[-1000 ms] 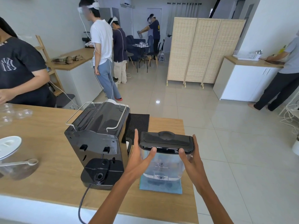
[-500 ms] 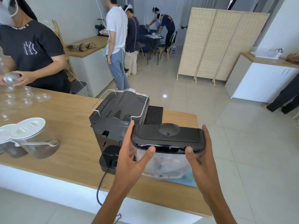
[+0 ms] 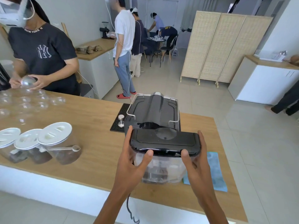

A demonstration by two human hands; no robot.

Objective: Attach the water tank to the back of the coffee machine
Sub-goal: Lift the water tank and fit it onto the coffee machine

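1. Centrally, I see the water tank (image 3: 163, 152), clear-bodied with a black lid, held just behind the coffee machine (image 3: 153, 113); whether the two touch I cannot tell.
2. Left hand (image 3: 134, 165): fingers curled round the tank's left side, thumb on the lid edge; right hand (image 3: 196, 167) grips the right side likewise.
3. A blue cloth (image 3: 213, 173) lies on the wooden counter (image 3: 93, 139) beside the tank.

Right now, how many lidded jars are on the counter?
3, in a row at the counter's left: nearest jar, middle jar, far-left jar cut by the frame edge; more may lie beyond.
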